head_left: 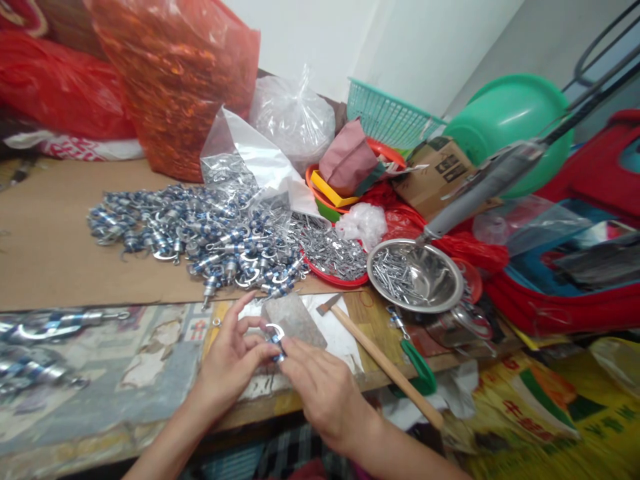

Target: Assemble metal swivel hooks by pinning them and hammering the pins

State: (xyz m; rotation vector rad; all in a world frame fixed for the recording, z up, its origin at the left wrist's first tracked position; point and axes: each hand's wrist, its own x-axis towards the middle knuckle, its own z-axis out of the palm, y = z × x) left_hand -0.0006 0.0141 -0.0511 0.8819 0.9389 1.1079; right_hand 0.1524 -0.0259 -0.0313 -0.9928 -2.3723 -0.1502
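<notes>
Pinching a little metal hook (275, 341) with both hands, low in the middle of the frame, just in front of a grey stone block (294, 319). The left hand (231, 357) has thumb and fingertips closed on it, the right hand (320, 387) is closed on its other end, so it's held between them. It's got a shiny curved end and a blue band on the body. Looks stiff, light, and probably slick, so I'd guess the barrel part is the place to grip rather than the thin curve.

Right of that lies a hammer (380, 360) with a wooden handle. Above it, a steel bowl (430, 283) with nails in it, and a red tray (334, 267) of more small metal bits. Upper left of centre there's a big pile of the same hooks (200, 233) on cardboard.
</notes>
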